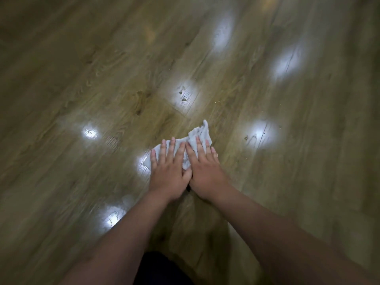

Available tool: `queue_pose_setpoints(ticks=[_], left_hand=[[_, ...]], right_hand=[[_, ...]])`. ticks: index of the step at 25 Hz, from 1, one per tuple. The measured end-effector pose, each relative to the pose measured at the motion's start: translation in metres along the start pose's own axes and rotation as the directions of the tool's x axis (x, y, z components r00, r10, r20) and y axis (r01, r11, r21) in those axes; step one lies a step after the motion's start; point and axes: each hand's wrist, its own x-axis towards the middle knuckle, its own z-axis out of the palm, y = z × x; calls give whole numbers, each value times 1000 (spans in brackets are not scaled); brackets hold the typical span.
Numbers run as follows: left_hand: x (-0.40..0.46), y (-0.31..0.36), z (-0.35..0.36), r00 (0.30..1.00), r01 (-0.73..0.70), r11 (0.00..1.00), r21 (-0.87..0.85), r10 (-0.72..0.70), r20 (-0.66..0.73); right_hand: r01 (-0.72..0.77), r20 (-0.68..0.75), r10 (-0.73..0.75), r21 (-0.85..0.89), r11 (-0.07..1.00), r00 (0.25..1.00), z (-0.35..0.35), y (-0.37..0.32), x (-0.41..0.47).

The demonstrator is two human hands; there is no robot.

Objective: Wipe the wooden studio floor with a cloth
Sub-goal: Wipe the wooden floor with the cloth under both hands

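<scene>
A crumpled pale grey cloth (200,133) lies on the brown wooden floor (82,79) at the middle of the view. My left hand (168,171) presses flat on the cloth's left part, fingers spread. Beside it, touching at the thumbs, my right hand (205,173) presses flat on the right part. Most of the cloth is hidden under both palms; one corner sticks out beyond the right fingertips.
Bright lamp reflections dot the glossy planks, with small wet drops or specks in some (183,93). Tiny crumbs lie to the right (279,126). A dark piece of clothing (160,270) shows at the bottom edge.
</scene>
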Motion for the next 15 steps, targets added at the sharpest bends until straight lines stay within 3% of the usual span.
queue_pose_setpoints(ticks=[7,15], left_hand=[[41,-16,-17,998,9,1000,-13,-10,-56],[229,-39,-80,997,-1,1000,23,3,-71]], right_hand=[[-1,-2,1,-54,999,1000,-14,-4,54],[-121,45,127,-123,985,991,-82,8,228]])
